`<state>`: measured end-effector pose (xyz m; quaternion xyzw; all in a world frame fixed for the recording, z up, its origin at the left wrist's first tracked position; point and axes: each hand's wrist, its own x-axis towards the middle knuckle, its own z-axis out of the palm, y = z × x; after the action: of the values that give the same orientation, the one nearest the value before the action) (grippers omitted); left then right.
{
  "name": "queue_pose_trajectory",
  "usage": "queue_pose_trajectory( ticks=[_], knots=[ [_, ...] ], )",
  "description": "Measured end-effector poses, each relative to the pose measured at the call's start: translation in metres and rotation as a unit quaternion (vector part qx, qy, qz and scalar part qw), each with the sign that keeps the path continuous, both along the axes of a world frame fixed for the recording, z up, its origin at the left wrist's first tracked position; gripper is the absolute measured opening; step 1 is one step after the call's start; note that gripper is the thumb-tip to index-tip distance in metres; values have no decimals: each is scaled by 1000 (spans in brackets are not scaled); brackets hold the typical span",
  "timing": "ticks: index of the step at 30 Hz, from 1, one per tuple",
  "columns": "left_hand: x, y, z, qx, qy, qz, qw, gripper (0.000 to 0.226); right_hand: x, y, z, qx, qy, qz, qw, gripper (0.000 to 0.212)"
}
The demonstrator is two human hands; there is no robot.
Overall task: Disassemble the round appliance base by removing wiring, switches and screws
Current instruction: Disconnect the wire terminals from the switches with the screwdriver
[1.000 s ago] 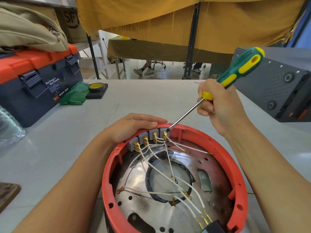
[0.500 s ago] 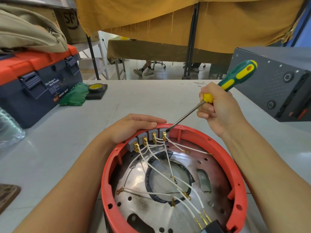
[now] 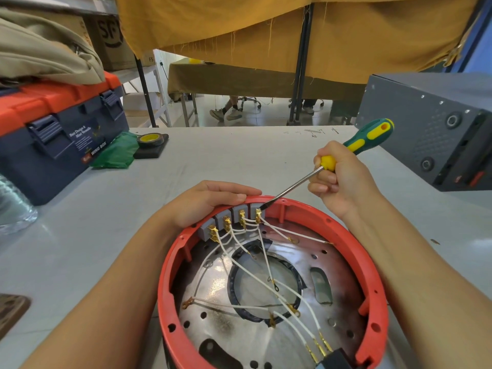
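Note:
The round appliance base (image 3: 372, 259) has a red plastic rim and a shiny metal plate inside, and it lies open on the grey table close to me. A row of grey switches (image 3: 229, 218) with brass terminals sits on the far inner rim. White wires (image 3: 250, 267) fan out from them across the plate. My left hand (image 3: 207, 201) grips the far rim just behind the switches. My right hand (image 3: 340, 179) holds a green and yellow screwdriver (image 3: 370, 138). Its tip touches the rightmost switch terminal.
A blue and orange toolbox (image 3: 61, 134) stands at the left with a beige bag on top. Green cloth (image 3: 114, 153) and a roll of tape (image 3: 150, 139) lie beside it. A grey metal box (image 3: 436, 126) stands at the right. A clear bottle (image 3: 13, 206) is at the left edge.
My right hand has lowered the screwdriver handle, flattening its angle, with the tip staying at the rightmost terminal. My left hand has kept its grip on the rim.

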<state>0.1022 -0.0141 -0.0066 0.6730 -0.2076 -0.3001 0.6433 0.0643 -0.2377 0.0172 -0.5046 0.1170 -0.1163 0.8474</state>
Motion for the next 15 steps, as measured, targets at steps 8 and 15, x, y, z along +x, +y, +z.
queue_pose_trajectory(
  ticks=[8, 15],
  knots=[
    [1, 3, 2, 10, -1, 2, 1000, 34, 0, 13, -4, -18, 19, 4, 1000, 25],
    [-1, 0, 0, -7, -11, 14, 1000, 34, -4, 14, 9, -58, -36, 3, 998, 26]
  ],
)
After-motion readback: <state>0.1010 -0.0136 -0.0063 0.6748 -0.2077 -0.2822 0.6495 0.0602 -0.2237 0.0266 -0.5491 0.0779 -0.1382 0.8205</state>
